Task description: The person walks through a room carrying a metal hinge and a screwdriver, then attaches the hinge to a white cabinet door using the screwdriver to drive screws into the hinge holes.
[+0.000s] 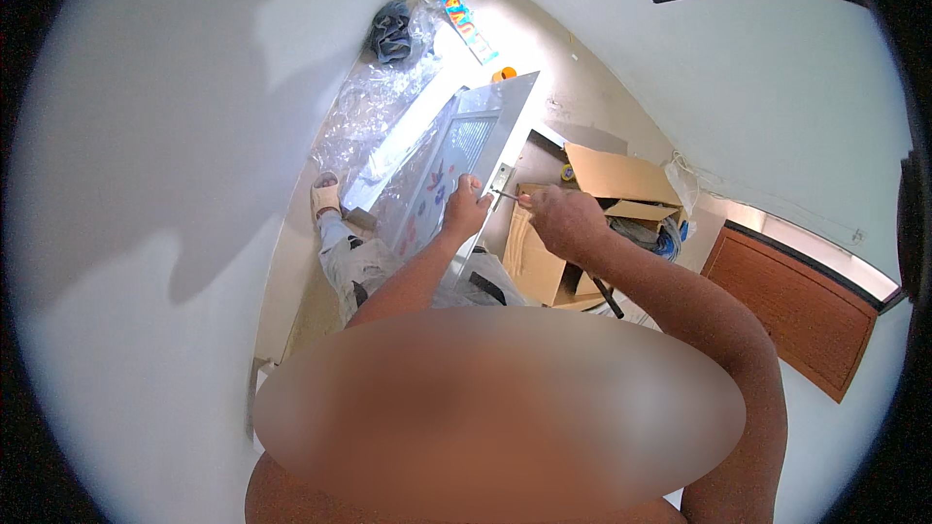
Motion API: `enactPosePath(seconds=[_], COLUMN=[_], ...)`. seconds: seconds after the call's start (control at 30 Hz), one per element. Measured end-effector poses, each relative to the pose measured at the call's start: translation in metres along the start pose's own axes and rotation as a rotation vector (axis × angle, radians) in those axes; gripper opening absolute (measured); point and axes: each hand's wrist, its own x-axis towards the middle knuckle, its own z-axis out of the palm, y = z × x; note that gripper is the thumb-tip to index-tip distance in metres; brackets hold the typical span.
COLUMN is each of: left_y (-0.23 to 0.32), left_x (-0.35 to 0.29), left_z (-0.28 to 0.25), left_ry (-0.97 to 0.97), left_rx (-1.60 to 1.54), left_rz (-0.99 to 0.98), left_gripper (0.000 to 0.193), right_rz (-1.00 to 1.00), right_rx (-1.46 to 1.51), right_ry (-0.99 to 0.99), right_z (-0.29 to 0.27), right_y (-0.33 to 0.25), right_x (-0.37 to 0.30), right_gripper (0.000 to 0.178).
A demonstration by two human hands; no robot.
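A pale door panel (515,121) with a louvred vent (468,144) stands on its edge between my legs. In its upward-facing narrow side sits a metal lock plate (502,176). My right hand (567,222) is closed around a screwdriver (506,195), whose thin shaft points left at the panel's edge just below the plate. Fingers bent, my left hand (464,209) grips the panel's edge beside the screwdriver tip. Whether a screw sits under the tip is too small to tell.
Right of the panel is an open cardboard box (621,175) with coiled cables (668,238). Clear plastic sheeting (364,102), a dark cloth bundle (390,34) and an orange roll (504,74) lie on the floor. A brown door (791,301) is at right; a white wall (165,184) rises left.
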Motion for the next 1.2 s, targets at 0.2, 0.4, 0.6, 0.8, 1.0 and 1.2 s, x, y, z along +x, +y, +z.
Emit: enactPosePath(seconds=[0.2,0.4,0.6,0.8,1.0,1.2], left_y=[-0.003,-0.023,-0.012,-0.003,-0.08,-0.133], left_x=[-0.003,0.01,0.018,0.02,0.059,0.103], left_z=[0.011,0.014,0.015,0.007,0.045,0.078], left_ry=[0.038,-0.04,-0.175,-0.244,-0.171,-0.098], left_rx=[0.079,0.405,0.458,0.466,0.352,0.291], left_rz=[0.312,0.523,0.332,0.441,0.462,0.481], left_gripper=[0.021,0.018,0.025,0.023,0.02,0.025], right_rz=[0.843,-0.099,0.6,-0.058,0.409,-0.057], right_rx=[1.349,-0.097,0.607,0.34,0.429,0.187], right_ry=[-0.272,0.174,-0.127,0.13,-0.019,0.19], right_z=[0.005,0.029,0.032,0.029,0.007,0.014], right_y=[0.024,0.005,0.031,0.01,0.014,0.01], right_x=[0.016,0.003,0.004,-0.007,0.005,-0.009], right_gripper=[0.04,0.038,0.05,0.027,0.042,0.039])
